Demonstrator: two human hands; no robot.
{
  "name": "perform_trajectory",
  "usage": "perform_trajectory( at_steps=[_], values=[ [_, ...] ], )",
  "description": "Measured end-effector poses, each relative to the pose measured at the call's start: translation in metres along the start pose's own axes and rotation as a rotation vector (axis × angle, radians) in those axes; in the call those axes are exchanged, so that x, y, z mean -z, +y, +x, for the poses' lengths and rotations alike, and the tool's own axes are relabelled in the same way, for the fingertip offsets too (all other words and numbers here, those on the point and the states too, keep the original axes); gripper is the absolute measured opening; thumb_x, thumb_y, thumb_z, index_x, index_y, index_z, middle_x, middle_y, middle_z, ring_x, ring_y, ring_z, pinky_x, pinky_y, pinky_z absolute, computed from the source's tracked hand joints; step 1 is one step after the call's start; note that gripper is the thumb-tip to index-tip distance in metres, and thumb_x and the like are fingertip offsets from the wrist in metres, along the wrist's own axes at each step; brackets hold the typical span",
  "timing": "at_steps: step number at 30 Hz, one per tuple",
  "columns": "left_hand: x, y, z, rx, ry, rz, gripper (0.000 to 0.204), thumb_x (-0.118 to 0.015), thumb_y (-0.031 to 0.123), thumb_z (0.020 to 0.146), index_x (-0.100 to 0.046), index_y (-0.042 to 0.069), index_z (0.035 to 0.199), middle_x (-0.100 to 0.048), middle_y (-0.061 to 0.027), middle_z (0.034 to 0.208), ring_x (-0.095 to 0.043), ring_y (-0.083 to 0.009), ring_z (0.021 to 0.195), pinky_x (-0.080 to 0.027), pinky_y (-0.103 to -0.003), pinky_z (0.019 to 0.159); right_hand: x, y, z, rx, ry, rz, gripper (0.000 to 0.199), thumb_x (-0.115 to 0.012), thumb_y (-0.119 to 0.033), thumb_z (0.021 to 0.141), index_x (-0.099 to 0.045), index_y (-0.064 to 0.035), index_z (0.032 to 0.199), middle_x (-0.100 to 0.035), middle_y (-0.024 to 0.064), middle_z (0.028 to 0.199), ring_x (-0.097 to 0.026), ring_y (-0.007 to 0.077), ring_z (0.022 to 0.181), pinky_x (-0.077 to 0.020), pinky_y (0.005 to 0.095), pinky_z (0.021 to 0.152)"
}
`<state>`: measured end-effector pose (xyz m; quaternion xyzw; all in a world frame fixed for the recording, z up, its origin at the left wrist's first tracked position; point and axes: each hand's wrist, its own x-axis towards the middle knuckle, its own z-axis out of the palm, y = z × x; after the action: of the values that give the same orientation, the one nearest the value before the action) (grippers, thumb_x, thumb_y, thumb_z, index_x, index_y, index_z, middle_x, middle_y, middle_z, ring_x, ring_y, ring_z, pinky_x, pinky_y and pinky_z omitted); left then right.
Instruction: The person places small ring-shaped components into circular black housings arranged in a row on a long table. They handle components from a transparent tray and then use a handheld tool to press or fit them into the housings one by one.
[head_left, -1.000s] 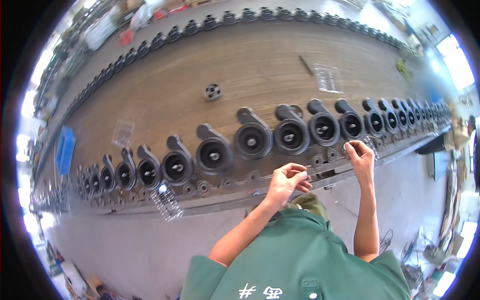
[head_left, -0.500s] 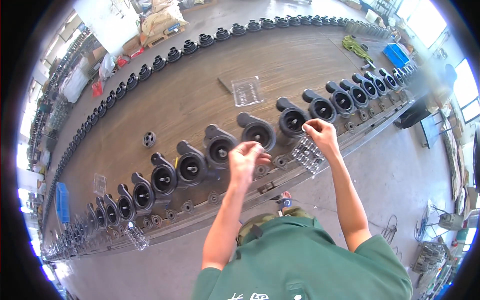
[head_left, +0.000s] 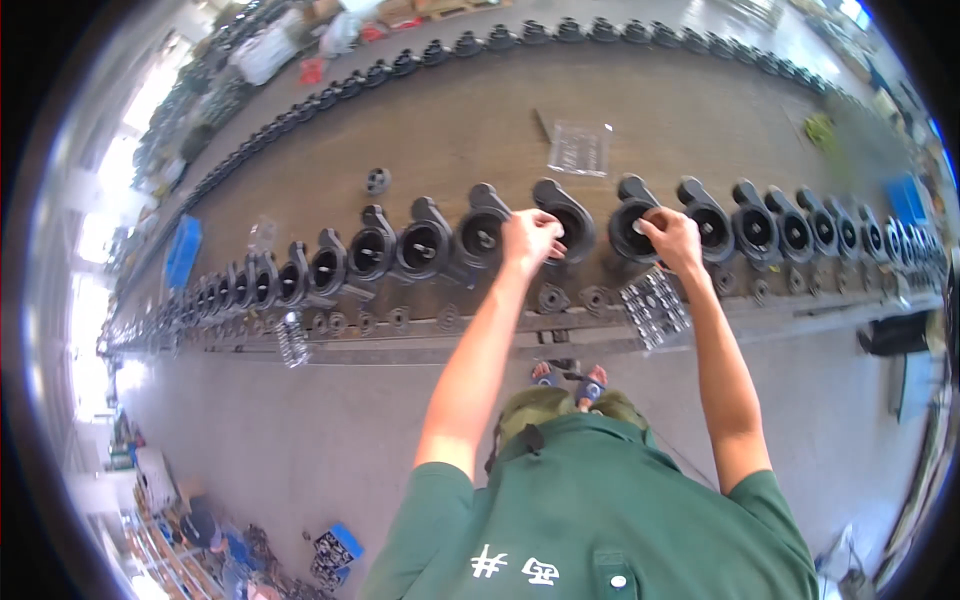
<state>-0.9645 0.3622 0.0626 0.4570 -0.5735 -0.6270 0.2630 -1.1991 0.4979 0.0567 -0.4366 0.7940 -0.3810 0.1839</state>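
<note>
A row of black round housings, each with a side spout, runs along the near table edge. My right hand (head_left: pixel 674 238) pinches a small silvery round piece (head_left: pixel 638 227) at the middle of one black housing (head_left: pixel 632 192). My left hand (head_left: pixel 530 240) is closed with fingertips together on a small pale round piece (head_left: pixel 559 231), over the inside of the neighbouring housing (head_left: pixel 578 215). Below my right hand lies a clear plastic tray (head_left: pixel 655 308) with several small shiny parts. Flat dark flanges (head_left: pixel 551 297) line the edge in front of the housings.
Farther back on the wooden table (head_left: pixel 450 120) lie a clear plastic tray (head_left: pixel 580 148) and a round metal part (head_left: pixel 377 181). Another row of black parts (head_left: pixel 500 38) follows the far edge. Blue bins (head_left: pixel 183 252) stand at both ends; a second tray (head_left: pixel 293 338) sits front left.
The view has turned and shifted. My right hand has gone from a housing's rim side to its middle with the small piece. My left hand now reaches over the housing to its left.
</note>
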Motion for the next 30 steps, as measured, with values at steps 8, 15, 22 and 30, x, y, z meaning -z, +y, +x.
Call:
perform_trajectory(
  at_steps=[8, 15, 22, 30],
  values=[
    [0.003, -0.001, 0.007, -0.032, -0.018, 0.141, 0.011, -0.067, 0.001, 0.086, -0.071, -0.004, 0.094, -0.071, -0.0116, 0.076, -0.070, -0.0179, 0.057, -0.055, -0.028, 0.045, -0.009, 0.064, -0.108, 0.086, 0.309, -0.062, 0.013, -0.070, -0.017, 0.084, -0.069, -0.0046, 0.084, -0.067, 0.0131, 0.072, -0.066, 0.0286, 0.066, -0.0520, 0.0364, 0.064],
    [0.013, -0.005, 0.007, -0.273, 0.239, 0.551, 0.015, -0.069, 0.013, 0.086, -0.071, -0.001, 0.087, -0.072, -0.0144, 0.077, -0.072, -0.0256, 0.065, -0.057, -0.036, 0.059, -0.032, 0.129, -0.165, -0.197, 0.094, -0.482, 0.027, -0.075, -0.030, 0.077, -0.067, -0.0074, 0.089, -0.065, 0.0113, 0.097, -0.067, 0.0356, 0.090, -0.0539, 0.0485, 0.075],
    [0.014, -0.027, -0.077, -0.498, 0.187, 0.207, 0.010, -0.065, 0.007, 0.090, -0.065, -0.002, 0.087, -0.062, -0.0085, 0.069, -0.058, -0.0137, 0.063, -0.048, -0.030, 0.062, -0.039, 0.118, -0.166, -0.111, -0.059, -0.768, 0.016, -0.067, -0.021, 0.078, -0.072, -0.0076, 0.085, -0.069, 0.0141, 0.093, -0.070, 0.0342, 0.090, -0.0567, 0.0470, 0.073],
    [-0.001, -0.170, -0.154, -0.112, -0.075, 0.073, 0.015, -0.063, 0.011, 0.093, -0.065, -0.003, 0.087, -0.061, -0.0037, 0.066, -0.056, -0.0093, 0.053, -0.044, -0.029, 0.048, -0.028, 0.114, -0.134, -0.135, -0.235, -0.791, 0.029, -0.077, -0.027, 0.061, -0.074, -0.0030, 0.077, -0.072, 0.0180, 0.083, -0.072, 0.0365, 0.082, -0.0586, 0.0458, 0.071]
  ],
)
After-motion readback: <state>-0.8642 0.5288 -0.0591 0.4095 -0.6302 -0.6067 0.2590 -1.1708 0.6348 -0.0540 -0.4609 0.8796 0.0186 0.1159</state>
